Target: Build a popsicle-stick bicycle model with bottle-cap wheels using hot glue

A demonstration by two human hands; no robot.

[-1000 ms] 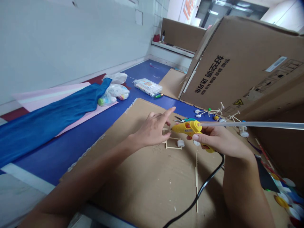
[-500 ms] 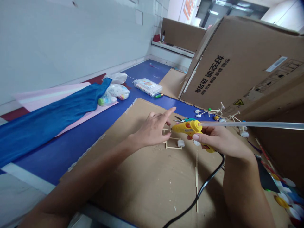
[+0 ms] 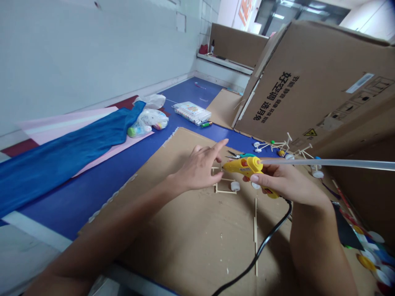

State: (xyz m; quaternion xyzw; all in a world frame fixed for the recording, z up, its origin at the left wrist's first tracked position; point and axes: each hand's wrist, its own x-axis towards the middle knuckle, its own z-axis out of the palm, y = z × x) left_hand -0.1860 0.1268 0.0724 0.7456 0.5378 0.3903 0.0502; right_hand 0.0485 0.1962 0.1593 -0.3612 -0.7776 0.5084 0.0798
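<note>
My right hand [image 3: 277, 177] is wrapped around the grip of a yellow glue gun [image 3: 243, 165], its nozzle pointing left. A long clear glue stick [image 3: 327, 163] sticks out of the gun's back. My left hand [image 3: 200, 166] is at the nozzle, index finger stretched out, thumb and a curled finger around part of a small frame of thin wooden sticks [image 3: 226, 191]; the exact grip is partly hidden. A white wheel [image 3: 235, 186] is on the frame, which rests on the cardboard sheet [image 3: 173, 230]. A black cord [image 3: 262, 246] trails from the gun.
Loose wooden sticks [image 3: 255, 234] lie on the cardboard. Green-handled pliers [image 3: 245, 156] are behind the gun. Stick models with wheels [image 3: 274, 144] stand by a large cardboard box [image 3: 321, 82]. Bottle caps [image 3: 367, 261] are at the right, a blue cloth [image 3: 77, 144] and plastic bags [image 3: 151, 119] at the left.
Almost nothing differs. The glue stick's rear end has tipped slightly lower; both hands and the frame keep their places.
</note>
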